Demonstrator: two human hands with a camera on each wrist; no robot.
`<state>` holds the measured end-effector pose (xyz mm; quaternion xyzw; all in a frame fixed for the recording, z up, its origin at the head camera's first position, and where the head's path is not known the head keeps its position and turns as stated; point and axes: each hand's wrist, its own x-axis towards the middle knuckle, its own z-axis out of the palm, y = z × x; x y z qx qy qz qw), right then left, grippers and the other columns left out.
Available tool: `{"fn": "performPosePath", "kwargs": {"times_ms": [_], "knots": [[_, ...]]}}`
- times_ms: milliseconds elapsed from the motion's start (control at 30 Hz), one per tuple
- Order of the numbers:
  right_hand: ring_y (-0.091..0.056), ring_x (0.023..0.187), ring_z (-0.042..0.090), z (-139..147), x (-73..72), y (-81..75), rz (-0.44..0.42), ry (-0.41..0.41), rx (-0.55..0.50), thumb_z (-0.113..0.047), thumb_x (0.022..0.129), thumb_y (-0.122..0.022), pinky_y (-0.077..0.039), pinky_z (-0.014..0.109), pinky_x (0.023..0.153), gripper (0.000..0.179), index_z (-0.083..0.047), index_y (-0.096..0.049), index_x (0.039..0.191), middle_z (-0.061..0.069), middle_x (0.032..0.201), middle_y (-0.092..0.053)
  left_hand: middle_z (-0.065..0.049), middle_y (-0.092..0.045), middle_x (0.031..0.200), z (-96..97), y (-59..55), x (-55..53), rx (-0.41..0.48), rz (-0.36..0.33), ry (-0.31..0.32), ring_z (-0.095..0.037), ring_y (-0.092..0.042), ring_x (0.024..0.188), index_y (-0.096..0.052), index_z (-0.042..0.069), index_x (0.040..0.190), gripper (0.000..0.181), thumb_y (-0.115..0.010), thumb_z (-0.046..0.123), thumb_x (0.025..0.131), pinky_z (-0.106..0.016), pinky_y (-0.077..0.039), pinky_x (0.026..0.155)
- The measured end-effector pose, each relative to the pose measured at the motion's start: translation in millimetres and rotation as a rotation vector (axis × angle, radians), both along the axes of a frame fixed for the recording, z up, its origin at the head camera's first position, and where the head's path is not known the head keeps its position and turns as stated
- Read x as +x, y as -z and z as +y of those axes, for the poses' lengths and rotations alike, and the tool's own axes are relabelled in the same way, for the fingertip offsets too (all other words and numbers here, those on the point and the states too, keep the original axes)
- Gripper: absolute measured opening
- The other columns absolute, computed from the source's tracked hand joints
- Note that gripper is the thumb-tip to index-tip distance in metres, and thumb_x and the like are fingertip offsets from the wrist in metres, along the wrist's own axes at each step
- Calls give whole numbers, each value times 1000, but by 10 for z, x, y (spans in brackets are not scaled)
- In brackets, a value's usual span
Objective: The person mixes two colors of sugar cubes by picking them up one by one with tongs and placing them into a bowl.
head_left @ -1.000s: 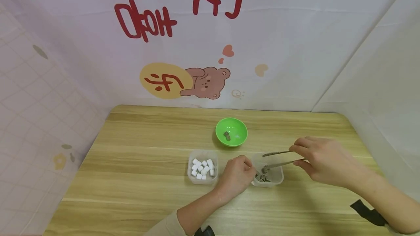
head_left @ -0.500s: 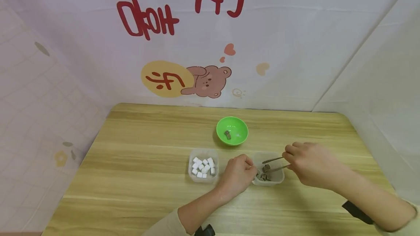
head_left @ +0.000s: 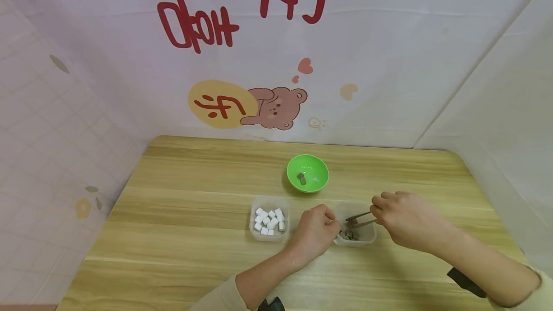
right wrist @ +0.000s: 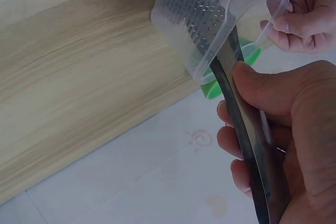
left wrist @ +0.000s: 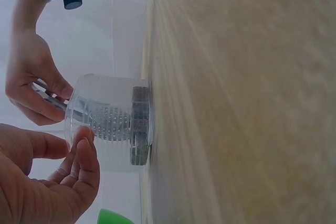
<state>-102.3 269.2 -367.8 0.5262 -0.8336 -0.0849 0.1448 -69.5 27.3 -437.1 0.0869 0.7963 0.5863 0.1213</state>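
My left hand (head_left: 314,233) pinches the rim of a clear plastic container (head_left: 368,238) between thumb and fingers. Several dark grey cubes (left wrist: 139,124) lie on its bottom. My right hand (head_left: 403,219) grips metal tongs (right wrist: 252,140), their perforated tips lowered into this container. In the head view the tips stand close together around a dark cube above the others. In the right wrist view, the thumb presses one arm of the tongs and the fingers wrap the other side.
Left of my left hand stands a second clear container (head_left: 270,200) with several white cubes (head_left: 271,221). A green bowl (head_left: 318,171) with a couple of brownish-grey cubes (head_left: 302,178) sits farther back. A printed cloth wall (head_left: 380,61) rises behind the wooden table (head_left: 194,181).
My right hand has shifted left and slightly down toward the container. The tongs' tips, spread apart earlier, have drawn together around a dark cube. My left hand keeps its pinch on the rim.
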Motion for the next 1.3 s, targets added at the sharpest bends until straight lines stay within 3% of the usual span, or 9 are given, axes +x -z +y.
{"fn": "performPosePath", "kwargs": {"times_ms": [200, 267, 367, 467, 933, 1067, 1133, 1233, 1300], "knots": [[-46, 60, 14, 87, -14, 22, -12, -12, -65, -13, 73, -77, -44, 27, 51, 17, -5, -66, 82, -1, 75, -51, 8, -62, 72, 1, 0, 1, -24, 15, -7, -4, -55, 59, -68, 5, 92, 6, -62, 6, 91, -23, -48, 58], [-50, 62, 14, 120, -14, 27, -14, -10, -109, -18, 90, -67, -46, 27, 52, 15, -5, -68, 84, -1, 77, -55, 8, -63, 71, -1, -1, 2, -27, 15, -8, -4, -55, 58, -68, 6, 91, 6, -62, 6, 91, -23, -48, 58], [-53, 62, 12, 148, -1, 24, -11, 4, -176, -29, 111, -40, -48, 25, 51, 46, -7, -70, 84, -2, 79, -58, 8, -62, 70, -1, -1, 3, -24, 12, -12, -4, -54, 57, -68, 7, 90, 6, -62, 6, 91, -23, -47, 55], [-55, 62, 10, 166, 22, 4, 3, 24, -218, -37, 115, -21, -48, 25, 49, 64, -8, -70, 84, -3, 80, -60, 8, -62, 68, 2, 6, 4, -20, 6, -16, -5, -54, 55, -67, 8, 88, 6, -62, 6, 90, -23, -46, 53], [-60, 59, 7, 206, -35, -244, 22, 61, -391, -44, 112, -37, -48, 24, 49, 58, -6, -76, 92, -2, 86, -69, 8, -62, 67, 14, -1, 10, -20, -7, -17, -6, -55, 54, -67, 10, 87, 7, -64, 5, 90, -24, -47, 53], [-61, 56, 7, 127, -183, -306, 6, 92, -437, -48, 111, -41, -46, 25, 45, 56, -9, -77, 96, -2, 89, -71, 7, -62, 65, 11, 1, 8, -16, -14, -16, -6, -54, 53, -67, 10, 87, 7, -63, 6, 90, -24, -46, 52], [-63, 59, 9, 75, -296, -291, -33, 113, -447, -44, 108, -54, -47, 27, 47, 43, -9, -78, 98, -1, 91, -72, 7, -62, 65, 8, 1, 5, -20, -13, -18, -6, -53, 53, -67, 10, 87, 6, -63, 6, 90, -24, -46, 51], [-64, 62, 10, 3, -464, -222, -103, 164, -458, -26, 95, -77, -48, 29, 49, 19, -9, -79, 101, -1, 93, -74, 7, -62, 65, 8, 0, 1, -34, -7, -19, -7, -54, 54, -68, 9, 87, 6, -63, 7, 90, -25, -47, 53], [-65, 63, 10, -34, -562, -149, -139, 198, -463, -13, 82, -85, -48, 29, 50, 20, -8, -80, 101, -1, 94, -74, 8, -62, 66, 11, -5, 3, -39, -9, -17, -7, -55, 55, -68, 10, 87, 6, -63, 8, 90, -25, -48, 54]]}}
